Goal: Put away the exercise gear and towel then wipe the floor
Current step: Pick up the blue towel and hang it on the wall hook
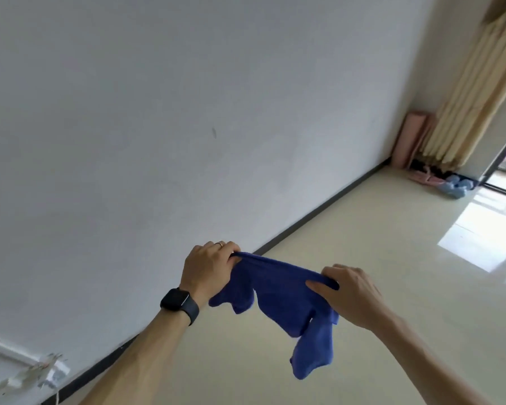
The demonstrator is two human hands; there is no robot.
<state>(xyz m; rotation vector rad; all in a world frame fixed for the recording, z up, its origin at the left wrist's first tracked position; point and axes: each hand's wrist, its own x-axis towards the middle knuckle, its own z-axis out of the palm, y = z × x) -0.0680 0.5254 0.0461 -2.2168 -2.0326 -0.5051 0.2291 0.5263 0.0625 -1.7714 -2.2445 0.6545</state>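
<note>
A dark blue cloth (284,299) hangs in the air in front of me, stretched between both hands. My left hand (209,267), with a ring and a black watch on the wrist, grips its left top corner. My right hand (348,290) pinches the right top edge, thumb in front. The cloth's loose ends dangle below, above the cream floor (348,244). Far off in the room's corner a rolled pink mat (409,138) leans upright against the wall.
A white wall (187,112) runs along the left with a dark skirting board. Beige curtains (473,95) hang at the far right beside a glass door. Pink straps (424,176) and a light blue bundle (456,185) lie on the floor below them.
</note>
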